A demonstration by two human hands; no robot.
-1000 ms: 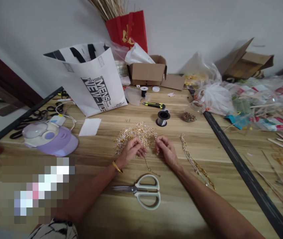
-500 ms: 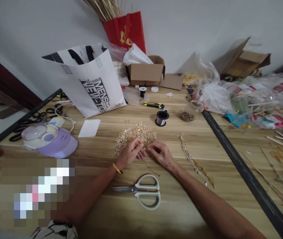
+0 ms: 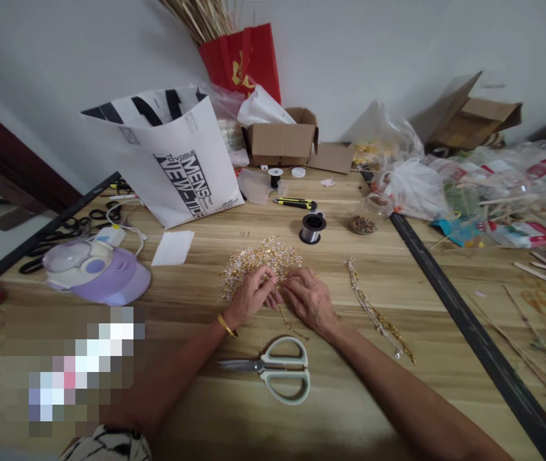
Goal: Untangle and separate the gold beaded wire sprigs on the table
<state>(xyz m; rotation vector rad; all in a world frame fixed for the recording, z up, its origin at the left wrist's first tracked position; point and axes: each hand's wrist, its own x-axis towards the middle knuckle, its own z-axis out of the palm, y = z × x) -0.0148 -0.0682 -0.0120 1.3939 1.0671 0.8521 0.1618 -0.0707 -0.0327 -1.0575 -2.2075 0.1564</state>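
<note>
While bent over the near edge of the loose glittering heap point(image 3: 263, 256), with both hands close together there, presumably to spare any long reach for small pieces. On the near side of the heap, a pair of scissors point(image 3: 285, 370), laid flat with blades to the left and handles to the right, probably to suit the right hand. To the right of the heap, silver and gold strands point(image 3: 373, 307), stretched out side by side, likely set apart to avoid tangling with the loose pieces. Beyond the heap, toward its right, a spool of wire point(image 3: 312, 232), and farther off a yellow-and-black cutter point(image 3: 296, 203), seemingly parked there so as not to crowd the fingers.

In the left hand point(image 3: 253, 291), at the heap's near edge, thumb and fingers curled to a narrow pinch, apparently holding a thin gold chain point(image 3: 288, 326), trailing from beneath the fingertips onto the wooden table point(image 3: 196, 275) just off the heap's near side. In the right hand point(image 3: 308, 299), by the heap's near right edge, fingers bent inward, tips almost meeting the left's. Too well covered by knuckles to tell how tightly closed, or on what, if anything.
</note>
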